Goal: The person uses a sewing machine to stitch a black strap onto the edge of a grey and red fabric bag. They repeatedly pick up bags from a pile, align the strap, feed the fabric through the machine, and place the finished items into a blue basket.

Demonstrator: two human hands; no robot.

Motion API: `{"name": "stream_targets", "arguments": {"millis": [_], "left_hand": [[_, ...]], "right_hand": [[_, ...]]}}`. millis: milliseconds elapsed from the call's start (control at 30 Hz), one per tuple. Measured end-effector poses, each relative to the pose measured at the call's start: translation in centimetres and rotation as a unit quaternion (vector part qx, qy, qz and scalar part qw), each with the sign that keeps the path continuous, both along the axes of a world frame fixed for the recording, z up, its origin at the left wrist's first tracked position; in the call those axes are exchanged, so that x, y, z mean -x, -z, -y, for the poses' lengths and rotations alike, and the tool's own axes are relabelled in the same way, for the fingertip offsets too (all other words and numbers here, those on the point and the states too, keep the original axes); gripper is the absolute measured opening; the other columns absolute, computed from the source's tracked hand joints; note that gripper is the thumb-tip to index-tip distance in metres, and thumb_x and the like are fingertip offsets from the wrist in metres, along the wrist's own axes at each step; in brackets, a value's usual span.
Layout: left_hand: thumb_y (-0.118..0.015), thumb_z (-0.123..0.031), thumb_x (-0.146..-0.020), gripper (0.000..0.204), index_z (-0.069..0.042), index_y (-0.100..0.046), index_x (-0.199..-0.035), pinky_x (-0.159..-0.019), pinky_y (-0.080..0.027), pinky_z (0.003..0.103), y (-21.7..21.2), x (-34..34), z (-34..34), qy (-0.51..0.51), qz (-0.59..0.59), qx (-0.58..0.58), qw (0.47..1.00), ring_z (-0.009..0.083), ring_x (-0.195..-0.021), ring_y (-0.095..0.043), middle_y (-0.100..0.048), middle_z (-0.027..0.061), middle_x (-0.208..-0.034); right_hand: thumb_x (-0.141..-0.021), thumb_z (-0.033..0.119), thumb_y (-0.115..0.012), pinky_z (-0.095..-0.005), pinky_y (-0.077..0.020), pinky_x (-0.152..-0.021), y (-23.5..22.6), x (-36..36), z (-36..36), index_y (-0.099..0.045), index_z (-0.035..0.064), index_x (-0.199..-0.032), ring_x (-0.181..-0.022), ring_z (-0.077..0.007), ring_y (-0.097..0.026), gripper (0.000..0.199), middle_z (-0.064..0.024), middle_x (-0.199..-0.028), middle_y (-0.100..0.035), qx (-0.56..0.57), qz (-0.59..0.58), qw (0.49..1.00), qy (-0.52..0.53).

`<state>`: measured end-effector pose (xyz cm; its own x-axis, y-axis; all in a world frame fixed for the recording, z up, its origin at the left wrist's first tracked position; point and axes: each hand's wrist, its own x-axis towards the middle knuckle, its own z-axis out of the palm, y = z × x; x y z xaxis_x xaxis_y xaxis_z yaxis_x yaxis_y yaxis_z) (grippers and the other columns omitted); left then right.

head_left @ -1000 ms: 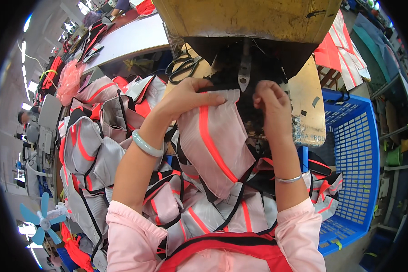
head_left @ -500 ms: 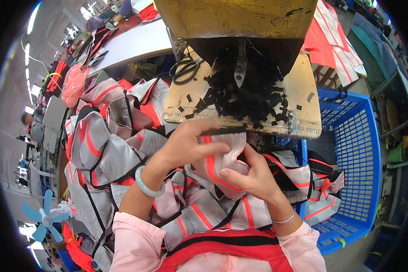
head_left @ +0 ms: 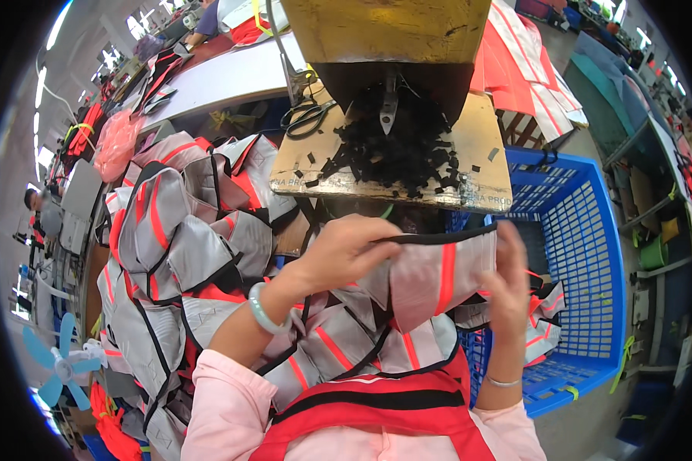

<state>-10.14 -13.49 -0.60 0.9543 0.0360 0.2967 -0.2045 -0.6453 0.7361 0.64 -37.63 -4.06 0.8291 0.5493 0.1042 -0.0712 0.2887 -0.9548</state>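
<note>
A grey fabric piece (head_left: 419,280) with a bright coral stripe and a black bound edge is spread out in front of me. My left hand (head_left: 350,250) pinches it by the black edge, thumb and fingers closed on the cloth. At its right end is my right hand (head_left: 506,284), blurred by motion, so its grip on the corner cannot be made out. Below and to the left lies a large heap of similar grey pieces (head_left: 200,257), joined in a chain by black binding. Several of them rest across my lap.
Ahead, a cardboard-topped stand (head_left: 292,165) carries black scraps (head_left: 392,157), black-handled scissors (head_left: 307,119) and a metal-tipped machine part (head_left: 389,111) under a yellow housing (head_left: 384,31). A blue plastic basket (head_left: 603,261) with grey pieces stands right. A light-blue fan (head_left: 61,361) is at left.
The fabric piece, bunched between both hands before, is now opened out flat and farther right. My right hand has moved right and up to its far end. The view has shifted slightly right.
</note>
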Motion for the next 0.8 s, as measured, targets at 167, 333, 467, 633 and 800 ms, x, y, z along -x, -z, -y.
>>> {"name": "stream_targets", "arguments": {"millis": [167,333,467,633,800], "left_hand": [[-0.063,-0.022,-0.082,0.016,-0.007,-0.063,-0.088,-0.062,-0.045,0.039,-0.6,-1.6,2.7,0.0,0.016,-0.102,0.995,0.0313,-0.069,-0.059,-0.063,0.0101,-0.075],[-0.065,-0.021,-0.081,0.019,-0.006,-0.064,-0.094,-0.066,-0.046,0.038,-0.3,-0.4,0.8,0.039,-0.073,-0.077,0.994,0.031,-0.073,-0.06,-0.064,0.0111,-0.078],[-0.063,-0.021,-0.082,0.032,-0.001,-0.062,-0.107,-0.078,-0.048,0.035,2.9,1.0,-2.9,0.064,-0.155,-0.001,0.986,0.0289,-0.09,-0.063,-0.065,0.0173,-0.097],[-0.06,-0.022,-0.085,0.043,0.001,-0.055,-0.121,-0.095,-0.042,0.032,2.2,-0.4,-5.8,0.026,-0.232,0.061,0.971,0.0292,-0.109,-0.057,-0.06,0.0202,-0.118],[-0.057,-0.017,-0.087,0.044,-0.002,-0.05,-0.128,-0.094,-0.041,0.028,-1.6,-3.8,-8.2,0.068,-0.272,0.003,0.96,0.0163,-0.106,-0.055,-0.06,0.0128,-0.118]], "right_hand": [[-0.068,0.02,-0.073,-0.0496,-0.029,-0.105,-5.4,2.2,-1.8,-0.048,0.0018,-0.129,-0.12,-0.0342,-0.044,0.069,-0.0159,-0.12,-0.052,0.271,0.568,0.774,0.07],[-0.068,0.023,-0.074,-0.0395,-0.0422,-0.069,-2.8,0.6,-5.2,-0.059,0.0053,-0.089,-0.075,-0.0293,-0.056,0.032,-0.0084,-0.079,-0.059,0.267,0.501,0.823,-0.027],[-0.071,0.017,-0.069,-0.0335,-0.0453,-0.061,-2.2,-0.7,-6.6,-0.061,0.0037,-0.081,-0.066,-0.0256,-0.058,0.019,-0.0091,-0.072,-0.06,0.246,0.343,0.903,-0.083],[-0.075,0.02,-0.063,-0.033,-0.0477,-0.068,-2.8,-3.5,-8.9,-0.064,0.0013,-0.09,-0.074,-0.0275,-0.063,0.025,-0.0146,-0.082,-0.065,0.239,0.31,0.913,-0.113],[-0.076,0.021,-0.062,-0.0304,-0.0468,-0.066,-1.9,-5.5,-11.4,-0.064,0.0,-0.092,-0.069,-0.0234,-0.062,0.027,-0.0147,-0.077,-0.065,0.25,0.233,0.933,-0.113]]}}
